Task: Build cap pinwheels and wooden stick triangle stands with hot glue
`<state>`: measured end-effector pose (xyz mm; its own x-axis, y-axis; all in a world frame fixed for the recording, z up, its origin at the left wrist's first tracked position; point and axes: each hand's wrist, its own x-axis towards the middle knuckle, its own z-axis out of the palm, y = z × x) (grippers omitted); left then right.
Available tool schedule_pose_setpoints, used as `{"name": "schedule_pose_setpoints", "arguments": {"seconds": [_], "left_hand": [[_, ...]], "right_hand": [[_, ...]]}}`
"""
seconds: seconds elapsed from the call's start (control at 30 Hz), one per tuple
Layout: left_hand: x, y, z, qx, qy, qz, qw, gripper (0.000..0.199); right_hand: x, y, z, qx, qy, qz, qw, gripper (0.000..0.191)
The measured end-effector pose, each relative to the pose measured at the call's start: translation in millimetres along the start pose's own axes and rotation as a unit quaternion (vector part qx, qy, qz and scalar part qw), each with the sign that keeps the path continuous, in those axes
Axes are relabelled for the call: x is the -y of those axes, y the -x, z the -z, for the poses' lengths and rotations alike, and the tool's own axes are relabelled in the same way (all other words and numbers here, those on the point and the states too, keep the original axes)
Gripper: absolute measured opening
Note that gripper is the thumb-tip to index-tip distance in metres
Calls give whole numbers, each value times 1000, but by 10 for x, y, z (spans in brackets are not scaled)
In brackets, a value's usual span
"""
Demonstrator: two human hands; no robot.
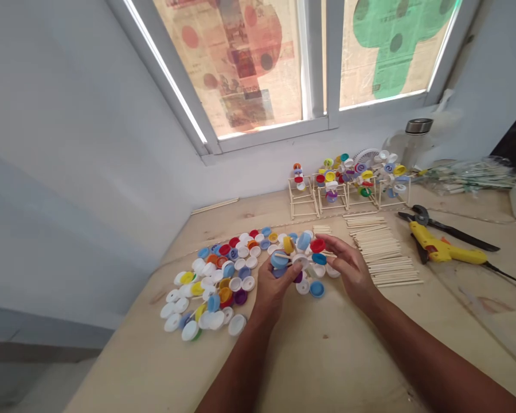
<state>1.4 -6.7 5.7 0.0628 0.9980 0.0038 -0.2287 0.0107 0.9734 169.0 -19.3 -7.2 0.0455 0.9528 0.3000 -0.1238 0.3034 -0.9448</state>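
The left hand (pixel 272 288) has its fingers clamped on a wheel of bottle caps and sticks (pixel 300 261), while the right hand (pixel 353 274) has its fingers at the red cap (pixel 317 246) and blue cap (pixel 319 259) on the wheel's right edge, whether gripping I cannot tell. The wheel is over the surface (pixel 322 367), between loose caps (pixel 216 320) and rows of sticks (pixel 378 246), with a yellow glue gun (pixel 445 248) farther right.

Smooth, faintly glossy plastic on the cap wheel (pixel 301 260) and bottle caps (pixel 237 325); matt bare wood for sticks (pixel 377 244) and counter (pixel 313 367); hard plastic on the glue gun (pixel 447 249); crinkly, clear plastic for the bag (pixel 485 171).
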Motion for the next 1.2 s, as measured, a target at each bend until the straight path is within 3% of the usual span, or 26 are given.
{"name": "schedule_pose_setpoints", "arguments": {"seconds": [0.17,0.27,0.33,0.43,0.67,0.83,1.0,1.2], "left_hand": [[37,-24,18,-13,40,8,999,28],[15,-24,17,-13,140,34,990,31],[-13,-21,22,1,205,56,977,33],[-35,-20,45,30,263,79,961,30],[-56,21,22,49,372,129,918,14],[-65,65,-19,72,407,175,894,18],[16,80,-30,66,430,158,886,20],[92,133,-71,77,410,159,895,18]], "right_hand": [[31,-22,-10,-68,-44,-27,996,31],[21,-52,10,-122,-109,-49,985,24],[15,-70,30,-118,-135,-64,982,25],[31,-68,32,-55,-152,-97,982,31],[206,107,-192,186,-149,-154,959,31],[322,247,-428,313,-70,-102,942,25],[355,344,-605,323,10,15,946,25],[424,404,-822,334,-98,-11,937,25]]}}
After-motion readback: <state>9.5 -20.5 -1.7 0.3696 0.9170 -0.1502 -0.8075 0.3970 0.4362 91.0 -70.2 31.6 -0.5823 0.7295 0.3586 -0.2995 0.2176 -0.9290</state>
